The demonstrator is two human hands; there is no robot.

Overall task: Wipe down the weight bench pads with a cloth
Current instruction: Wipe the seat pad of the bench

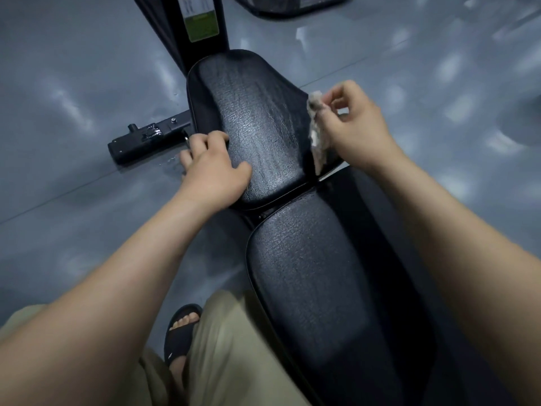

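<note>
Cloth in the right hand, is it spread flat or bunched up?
Bunched: the cloth hangs crumpled, pinched by the right hand beside the far pad.

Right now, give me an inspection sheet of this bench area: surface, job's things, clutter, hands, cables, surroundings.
Surface: far pad and near pad, black and textured, with a narrow gap between them; both show sheen, wet or dry cannot tell.
Job's things: cloth, pale and crumpled, hanging at the far pad's right edge.
Clutter: nothing seen.
Grippers: left hand grips the far pad's left edge; right hand pinches the cloth.
Cables: nothing seen.
Surroundings: glossy grey floor; black frame foot left of the bench; labelled upright beyond the far pad; sandalled foot left of the near pad.
</note>
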